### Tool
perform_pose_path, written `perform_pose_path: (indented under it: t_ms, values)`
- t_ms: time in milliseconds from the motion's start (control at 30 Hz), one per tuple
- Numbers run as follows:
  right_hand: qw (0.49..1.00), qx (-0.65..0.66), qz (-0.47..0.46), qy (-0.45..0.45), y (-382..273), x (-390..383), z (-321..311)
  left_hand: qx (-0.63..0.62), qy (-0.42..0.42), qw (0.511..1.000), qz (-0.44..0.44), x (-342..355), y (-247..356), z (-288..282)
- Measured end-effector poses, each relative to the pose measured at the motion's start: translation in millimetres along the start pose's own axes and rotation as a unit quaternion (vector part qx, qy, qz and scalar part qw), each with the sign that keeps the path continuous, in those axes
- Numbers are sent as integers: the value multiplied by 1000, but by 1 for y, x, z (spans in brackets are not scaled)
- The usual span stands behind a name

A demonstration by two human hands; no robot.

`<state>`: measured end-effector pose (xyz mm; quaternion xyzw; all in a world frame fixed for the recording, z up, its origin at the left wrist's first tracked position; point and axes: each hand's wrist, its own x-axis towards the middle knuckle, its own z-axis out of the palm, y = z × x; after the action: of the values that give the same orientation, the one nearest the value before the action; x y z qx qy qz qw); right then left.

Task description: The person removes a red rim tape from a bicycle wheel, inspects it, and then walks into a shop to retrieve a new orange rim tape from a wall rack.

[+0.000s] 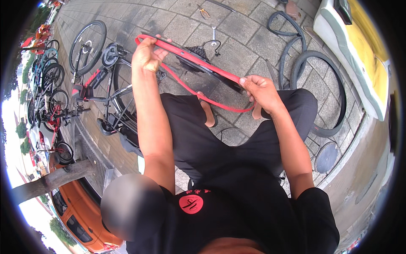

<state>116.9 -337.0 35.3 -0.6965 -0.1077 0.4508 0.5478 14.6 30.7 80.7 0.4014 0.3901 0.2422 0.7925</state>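
Observation:
A red rim strip (203, 62) stretches along the edge of a black bicycle wheel rim (226, 81), which I see almost edge-on in front of my knees. Part of the strip hangs off the rim in a loose loop toward me. My left hand (148, 55) is closed on the strip at its far-left end, the thumb over it and some fingers spread beside the rim. At the right end my right hand (262, 93) pinches the strip between thumb and fingers. Behind the rim shows a dark sprocket cluster (195, 53), partly hidden.
A wrench (214, 34) and orange-handled pliers (204, 12) lie on the paving. To the right are a black tire (341, 84) and an inner tube (282, 59), near a yellow-and-white seat (359, 51). A bicycle (108, 89) lies at left; several more stand beyond.

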Motion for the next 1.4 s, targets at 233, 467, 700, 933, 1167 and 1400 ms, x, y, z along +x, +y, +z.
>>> perform_pose_path:
  t_ms: [233, 467, 700, 933, 1167, 1400]
  values:
    - [998, 37, 13, -39, -1, 0, 9, 4, 21, 1000, 5, 3, 7, 5]
    - [999, -26, 10, -16, -3, -4, 16, 50, -14, 999, 15, 10, 5, 1]
    - [886, -187, -412, 99, 18, -29, 51, -11, 16, 1000, 2, 10, 7, -1]
    - [888, -194, -411, 67, 14, -47, 73, 16, 14, 1000, 11, 8, 5, 0]
    - [985, 69, -151, 46, 17, -38, 56, 23, 15, 1000, 14, 4, 7, -3]
    - [993, 112, -45, 8, 9, -21, 34, -14, 11, 1000, -7, 4, 9, -9]
